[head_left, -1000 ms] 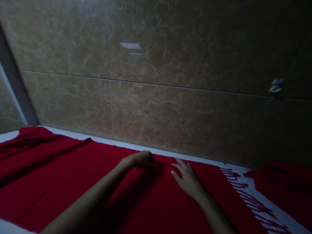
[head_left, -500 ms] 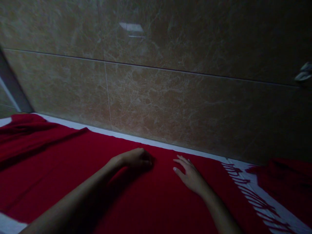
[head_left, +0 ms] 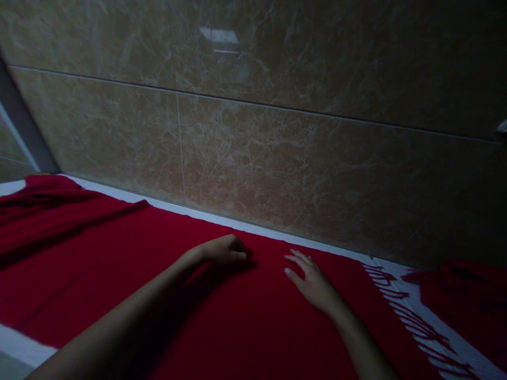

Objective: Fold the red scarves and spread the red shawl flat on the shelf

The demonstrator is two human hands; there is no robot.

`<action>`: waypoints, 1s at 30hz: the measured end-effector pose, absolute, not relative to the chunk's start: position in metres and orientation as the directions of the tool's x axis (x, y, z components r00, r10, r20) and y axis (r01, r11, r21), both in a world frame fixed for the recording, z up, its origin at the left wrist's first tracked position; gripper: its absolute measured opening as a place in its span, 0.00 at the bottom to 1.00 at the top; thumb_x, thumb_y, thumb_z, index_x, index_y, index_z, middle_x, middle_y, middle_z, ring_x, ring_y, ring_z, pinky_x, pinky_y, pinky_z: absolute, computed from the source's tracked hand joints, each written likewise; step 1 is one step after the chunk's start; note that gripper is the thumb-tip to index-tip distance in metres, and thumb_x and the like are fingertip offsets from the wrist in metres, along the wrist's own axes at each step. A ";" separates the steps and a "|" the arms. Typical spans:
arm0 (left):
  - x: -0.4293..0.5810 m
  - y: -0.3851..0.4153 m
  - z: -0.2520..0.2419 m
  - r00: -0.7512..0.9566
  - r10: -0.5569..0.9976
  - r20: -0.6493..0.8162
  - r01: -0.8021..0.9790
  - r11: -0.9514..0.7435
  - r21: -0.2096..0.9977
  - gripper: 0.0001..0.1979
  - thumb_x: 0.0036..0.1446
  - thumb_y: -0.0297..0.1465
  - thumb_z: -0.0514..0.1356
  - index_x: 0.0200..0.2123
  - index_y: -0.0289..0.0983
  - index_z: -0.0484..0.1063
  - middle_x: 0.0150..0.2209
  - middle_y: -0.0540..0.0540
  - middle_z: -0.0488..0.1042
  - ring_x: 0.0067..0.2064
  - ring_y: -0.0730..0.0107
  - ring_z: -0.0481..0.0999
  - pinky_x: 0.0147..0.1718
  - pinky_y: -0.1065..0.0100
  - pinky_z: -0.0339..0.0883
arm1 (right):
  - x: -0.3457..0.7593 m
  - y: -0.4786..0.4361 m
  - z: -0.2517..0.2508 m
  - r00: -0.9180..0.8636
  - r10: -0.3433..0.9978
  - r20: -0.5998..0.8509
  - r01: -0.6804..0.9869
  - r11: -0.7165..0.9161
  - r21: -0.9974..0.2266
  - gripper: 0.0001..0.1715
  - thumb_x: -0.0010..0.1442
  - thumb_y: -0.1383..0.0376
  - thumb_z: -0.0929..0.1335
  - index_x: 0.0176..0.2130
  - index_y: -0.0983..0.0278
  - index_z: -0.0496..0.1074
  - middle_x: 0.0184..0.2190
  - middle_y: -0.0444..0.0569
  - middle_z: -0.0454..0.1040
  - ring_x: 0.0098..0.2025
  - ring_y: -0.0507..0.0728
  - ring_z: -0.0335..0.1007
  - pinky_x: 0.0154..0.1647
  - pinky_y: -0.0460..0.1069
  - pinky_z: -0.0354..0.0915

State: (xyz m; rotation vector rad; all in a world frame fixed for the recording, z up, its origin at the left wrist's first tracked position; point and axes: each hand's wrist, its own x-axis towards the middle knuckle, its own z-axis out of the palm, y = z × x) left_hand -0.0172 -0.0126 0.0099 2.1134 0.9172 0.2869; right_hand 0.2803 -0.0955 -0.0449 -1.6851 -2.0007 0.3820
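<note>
A red fringed scarf [head_left: 253, 311] lies spread over a white surface. My left hand [head_left: 225, 249] is just above or on its middle, near the far edge; the fingers are curled in, and I cannot make out whether anything is in them. My right hand [head_left: 311, 279] rests on the scarf to the right, fingers spread and holding nothing. The dark red fringe [head_left: 412, 311] runs along the scarf's right end. On the left, the cloth is bunched into folds [head_left: 51, 195].
A brown marbled tile wall [head_left: 277, 148] rises right behind the white surface [head_left: 24, 343]. Another red cloth [head_left: 467, 295] lies in a heap at the right. A grey upright post [head_left: 26, 121] stands at the far left.
The view has shifted slightly. My left hand has lifted a little, with its curled fingers and shadow showing more. My right hand stays at about the same spot on the scarf.
</note>
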 end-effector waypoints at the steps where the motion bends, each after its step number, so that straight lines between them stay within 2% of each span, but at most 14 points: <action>1: -0.019 -0.011 0.011 0.705 0.700 -0.115 0.506 -0.383 0.773 0.14 0.53 0.39 0.60 0.27 0.34 0.75 0.24 0.50 0.72 0.25 0.74 0.65 0.25 0.72 0.56 | 0.281 -0.095 -0.046 -0.116 0.974 0.194 0.836 0.201 -0.510 0.27 0.67 0.53 0.64 0.60 0.60 0.73 0.68 0.56 0.64 0.72 0.63 0.55 0.73 0.64 0.49; 5: -0.024 -0.007 0.010 0.626 0.752 -0.205 0.487 -0.172 0.856 0.15 0.53 0.42 0.60 0.31 0.35 0.72 0.25 0.49 0.73 0.24 0.72 0.69 0.23 0.72 0.59 | 0.281 -0.094 -0.049 -0.110 0.969 0.221 0.835 0.211 -0.509 0.26 0.67 0.53 0.64 0.59 0.59 0.74 0.68 0.55 0.65 0.71 0.63 0.56 0.73 0.66 0.49; 8: -0.025 -0.004 0.005 0.577 0.794 -0.189 0.415 -0.086 0.906 0.14 0.49 0.40 0.64 0.32 0.36 0.69 0.24 0.49 0.74 0.22 0.73 0.70 0.21 0.73 0.60 | 0.280 -0.095 -0.048 -0.105 0.970 0.221 0.833 0.207 -0.513 0.27 0.66 0.53 0.64 0.59 0.60 0.74 0.68 0.55 0.65 0.71 0.63 0.57 0.73 0.66 0.49; 11: -0.024 0.000 0.000 0.548 0.822 -0.155 0.355 -0.060 0.933 0.14 0.48 0.38 0.66 0.33 0.36 0.68 0.24 0.50 0.74 0.21 0.75 0.69 0.20 0.74 0.60 | 0.279 -0.095 -0.047 -0.109 0.972 0.208 0.831 0.204 -0.518 0.28 0.66 0.52 0.64 0.59 0.61 0.74 0.68 0.56 0.64 0.71 0.63 0.56 0.73 0.65 0.48; 17: -0.024 0.005 0.002 0.562 0.818 -0.121 0.209 0.001 0.978 0.22 0.44 0.34 0.72 0.42 0.35 0.71 0.28 0.49 0.78 0.26 0.73 0.74 0.25 0.72 0.66 | 0.281 -0.095 -0.046 -0.125 0.972 0.200 0.827 0.213 -0.520 0.27 0.66 0.52 0.65 0.59 0.60 0.74 0.68 0.56 0.64 0.71 0.63 0.57 0.73 0.65 0.48; 19: -0.025 0.005 0.006 0.548 0.831 -0.092 0.193 -0.019 0.981 0.21 0.45 0.32 0.72 0.42 0.34 0.73 0.28 0.50 0.78 0.27 0.74 0.74 0.27 0.71 0.68 | 0.282 -0.094 -0.045 -0.135 0.972 0.193 0.824 0.219 -0.522 0.28 0.66 0.52 0.64 0.59 0.59 0.74 0.68 0.55 0.64 0.71 0.63 0.56 0.73 0.65 0.48; 22: -0.026 0.002 0.014 0.489 0.872 -0.015 0.188 -0.088 0.978 0.14 0.46 0.31 0.71 0.36 0.34 0.76 0.27 0.50 0.77 0.29 0.75 0.73 0.31 0.71 0.69 | 0.283 -0.093 -0.045 -0.138 0.974 0.182 0.823 0.215 -0.525 0.28 0.66 0.51 0.64 0.59 0.60 0.74 0.68 0.55 0.64 0.71 0.63 0.55 0.73 0.65 0.48; 24: -0.030 -0.004 0.023 0.452 0.892 0.015 0.201 -0.118 0.972 0.11 0.47 0.34 0.71 0.31 0.33 0.77 0.28 0.48 0.77 0.30 0.74 0.73 0.33 0.70 0.70 | 0.283 -0.092 -0.045 -0.136 0.974 0.179 0.825 0.212 -0.525 0.28 0.65 0.51 0.64 0.59 0.60 0.74 0.68 0.56 0.64 0.72 0.63 0.55 0.73 0.65 0.48; 27: -0.047 -0.026 0.040 0.409 0.912 0.014 0.248 -0.126 0.961 0.17 0.45 0.41 0.72 0.29 0.33 0.77 0.27 0.46 0.77 0.31 0.71 0.75 0.35 0.66 0.73 | 0.282 -0.092 -0.045 -0.133 0.975 0.181 0.827 0.209 -0.522 0.29 0.65 0.52 0.64 0.59 0.62 0.74 0.68 0.57 0.64 0.72 0.64 0.55 0.73 0.64 0.48; 30: -0.089 -0.065 0.052 0.313 0.950 -0.003 0.368 -0.119 0.922 0.23 0.40 0.49 0.71 0.28 0.34 0.77 0.28 0.45 0.78 0.32 0.66 0.77 0.37 0.64 0.75 | 0.282 -0.092 -0.045 -0.133 0.975 0.177 0.832 0.207 -0.515 0.29 0.65 0.52 0.64 0.59 0.62 0.74 0.68 0.57 0.63 0.72 0.64 0.54 0.73 0.64 0.48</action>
